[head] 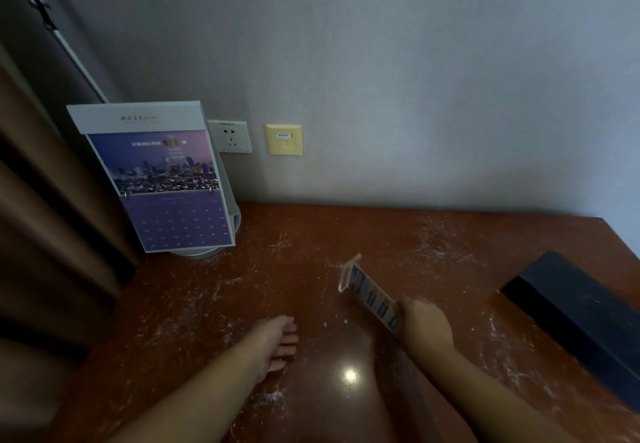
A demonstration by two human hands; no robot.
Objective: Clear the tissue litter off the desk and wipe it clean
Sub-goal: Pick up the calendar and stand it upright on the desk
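The reddish-brown desk (311, 235) is dusted with fine white tissue crumbs (436, 245), thickest in streaks near the back and along both sides. My right hand (424, 321) grips one end of a clear acrylic sign holder (369, 290) with a blue-and-white card in it, lifted and tilted over the desk's middle. My left hand (277, 342) lies low on the desk to the left, its fingers curled toward the sign; whether it holds anything is hidden. A small white crumb (345, 321) lies between the hands.
A standing desk calendar (156, 179) on a round base is at the back left corner, in front of wall sockets (232, 136). A dark box (581, 314) lies along the right edge. A brown curtain (41, 235) hangs at left.
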